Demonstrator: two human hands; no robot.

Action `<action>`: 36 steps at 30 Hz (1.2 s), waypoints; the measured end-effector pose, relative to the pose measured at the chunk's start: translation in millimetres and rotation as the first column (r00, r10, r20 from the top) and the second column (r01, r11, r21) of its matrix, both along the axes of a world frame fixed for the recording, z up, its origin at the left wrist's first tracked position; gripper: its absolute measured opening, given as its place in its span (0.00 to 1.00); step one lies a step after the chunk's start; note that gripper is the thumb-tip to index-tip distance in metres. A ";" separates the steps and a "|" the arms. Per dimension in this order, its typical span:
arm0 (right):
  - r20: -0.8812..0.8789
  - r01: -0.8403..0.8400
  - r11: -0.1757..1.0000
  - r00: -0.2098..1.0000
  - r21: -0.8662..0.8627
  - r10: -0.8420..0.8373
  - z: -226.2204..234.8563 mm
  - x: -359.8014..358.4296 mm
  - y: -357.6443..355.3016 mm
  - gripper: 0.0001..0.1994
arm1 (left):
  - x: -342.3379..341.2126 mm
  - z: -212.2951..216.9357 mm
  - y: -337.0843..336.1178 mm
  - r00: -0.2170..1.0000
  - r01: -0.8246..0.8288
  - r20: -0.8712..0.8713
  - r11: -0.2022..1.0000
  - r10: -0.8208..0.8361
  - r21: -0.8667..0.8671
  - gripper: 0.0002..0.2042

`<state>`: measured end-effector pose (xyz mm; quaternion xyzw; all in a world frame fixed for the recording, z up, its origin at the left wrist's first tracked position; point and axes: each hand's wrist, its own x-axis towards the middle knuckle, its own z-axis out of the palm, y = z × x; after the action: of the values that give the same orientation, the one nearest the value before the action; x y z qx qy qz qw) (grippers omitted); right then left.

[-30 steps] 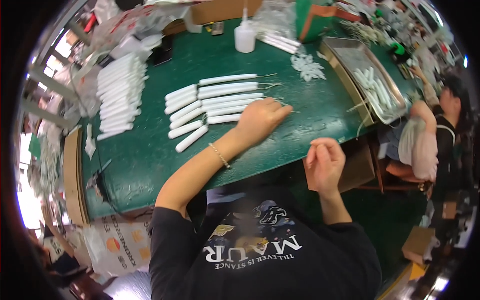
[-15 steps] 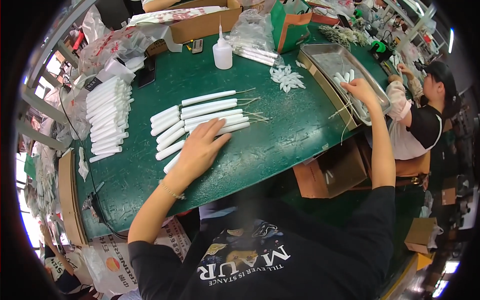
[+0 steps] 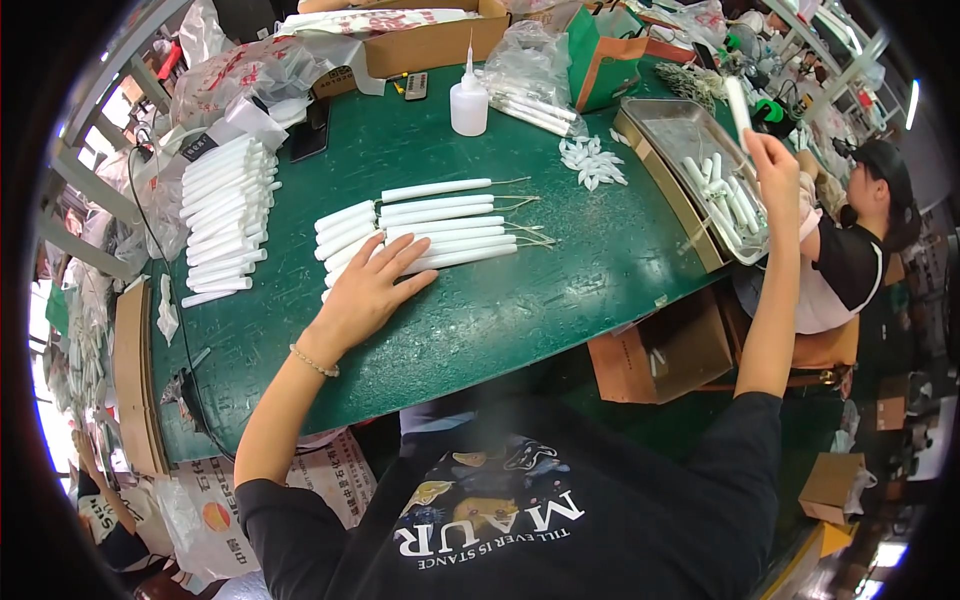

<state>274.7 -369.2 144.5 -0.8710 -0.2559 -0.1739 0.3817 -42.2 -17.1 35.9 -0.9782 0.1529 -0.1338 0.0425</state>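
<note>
Several slim white candle-like tubes (image 3: 440, 208) with thin pale strings at their right ends lie side by side on the green table. Shorter white tubes (image 3: 345, 215) lie against their left ends. My left hand (image 3: 365, 295) rests flat over the nearest of them, fingers spread. Above the right edge of a metal tray (image 3: 640, 110), my right hand (image 3: 776, 180) pinches a white tube (image 3: 738, 105) that points up and away. More white tubes (image 3: 735, 200) lie loose inside the tray, a few with strings hanging near its left edge.
At left lies a stack of white tubes (image 3: 225, 220). Beyond are a squeeze bottle (image 3: 468, 108), small white leaf-shaped pieces (image 3: 592, 163), a phone (image 3: 310, 130) and a green bag (image 3: 603, 65). A co-worker (image 3: 850, 210) sits at right. An open carton (image 3: 660, 355) stands below the table edge.
My right hand has risen out of the tray and now holds a tube upright; several tubes now lie loose in the tray. My left hand has slid left along the row.
</note>
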 end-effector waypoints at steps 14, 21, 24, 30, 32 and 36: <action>0.198 -0.686 0.688 0.727 0.236 0.657 -51.8 -188.7 95.2 0.09 | 1.5 29.6 -119.8 0.740 -0.636 -0.237 -0.540 -0.630 -0.551 0.25; 0.279 -0.810 0.527 0.585 0.256 0.762 -102.7 -235.5 101.1 0.10 | -26.2 14.3 -126.4 0.785 -0.605 -0.285 -0.581 -0.550 -0.545 0.12; 0.263 -0.687 0.530 0.701 0.496 0.663 -117.4 -254.6 106.9 0.08 | -33.3 15.7 -126.0 0.866 -0.489 -0.269 -0.604 -0.421 -0.630 0.10; -0.178 -0.182 0.390 0.667 0.903 0.723 -125.6 -288.1 117.8 0.08 | -44.9 16.5 -124.3 0.969 0.003 -0.089 -0.368 0.232 -0.930 0.07; -0.270 0.012 0.281 0.316 0.960 0.910 -123.1 -284.9 116.9 0.12 | -46.6 14.8 -118.5 0.947 0.031 -0.021 -0.155 0.322 -0.988 0.06; -0.536 -0.003 0.537 -0.062 0.844 0.842 -141.8 -271.1 109.1 0.12 | -49.2 16.2 -110.6 0.903 0.060 0.103 0.115 0.417 -0.992 0.05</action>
<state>3.6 -260.1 2.7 -0.4189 -0.1592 0.5017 0.7400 -91.4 -127.7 52.1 -0.7305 -0.1053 -0.3700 -0.5642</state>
